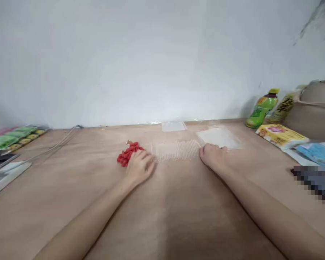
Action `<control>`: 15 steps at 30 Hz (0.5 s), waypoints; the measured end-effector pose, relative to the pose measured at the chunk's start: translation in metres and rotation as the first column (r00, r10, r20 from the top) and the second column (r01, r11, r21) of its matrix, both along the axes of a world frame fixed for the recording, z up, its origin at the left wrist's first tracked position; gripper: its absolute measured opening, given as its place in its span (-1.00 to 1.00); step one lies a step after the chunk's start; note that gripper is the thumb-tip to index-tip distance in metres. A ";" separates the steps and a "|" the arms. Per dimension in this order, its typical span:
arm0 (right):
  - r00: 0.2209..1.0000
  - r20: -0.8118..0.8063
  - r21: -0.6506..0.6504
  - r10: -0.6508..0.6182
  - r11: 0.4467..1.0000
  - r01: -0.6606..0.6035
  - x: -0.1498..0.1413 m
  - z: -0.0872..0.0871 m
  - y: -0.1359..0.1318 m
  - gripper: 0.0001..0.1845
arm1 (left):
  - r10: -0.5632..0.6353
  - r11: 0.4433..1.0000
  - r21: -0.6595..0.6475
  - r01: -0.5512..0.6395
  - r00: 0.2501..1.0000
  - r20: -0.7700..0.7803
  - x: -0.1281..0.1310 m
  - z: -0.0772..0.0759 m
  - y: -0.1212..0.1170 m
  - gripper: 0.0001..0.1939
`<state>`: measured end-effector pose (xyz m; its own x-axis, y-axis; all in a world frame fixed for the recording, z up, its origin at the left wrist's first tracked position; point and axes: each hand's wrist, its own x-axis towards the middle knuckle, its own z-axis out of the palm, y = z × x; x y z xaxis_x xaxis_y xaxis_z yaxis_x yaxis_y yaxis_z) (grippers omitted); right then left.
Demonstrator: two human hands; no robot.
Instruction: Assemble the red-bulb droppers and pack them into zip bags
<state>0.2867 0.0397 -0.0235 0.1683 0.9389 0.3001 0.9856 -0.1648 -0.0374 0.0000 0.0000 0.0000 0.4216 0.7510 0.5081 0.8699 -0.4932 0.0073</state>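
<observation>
A row of thin, clear strips or sticks (176,150) lies side by side on the wooden table between my hands. My left hand (140,167) rests palm down at the row's left end, fingers bent loosely and thumb a little apart. Its fingers partly cover a heap of small red pieces (127,153). At the row's other end, my right hand (214,155) lies on the table with curled fingers; anything within them is hidden. Just behind it is a flat white sheet or clear packet (219,138).
A smaller white sheet (174,126) lies near the wall. At right stand a green bottle (262,110), a yellow packet (281,135), a blue packet (318,153) and a brown bag (314,115). Green packages (16,137) and a cable (54,146) lie left.
</observation>
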 end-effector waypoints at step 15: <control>0.848 -0.034 0.386 0.530 0.789 -0.477 -0.027 -0.019 -0.012 -0.81 | 0.184 0.950 -0.230 -0.213 0.973 -0.138 -0.022 0.020 0.063 -0.76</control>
<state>0.2601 0.0274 -0.0421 -0.2361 0.7367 0.6336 0.9054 0.4036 -0.1320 -0.0218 0.0629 0.0203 0.2956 0.9197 0.2582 0.9520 -0.3062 0.0007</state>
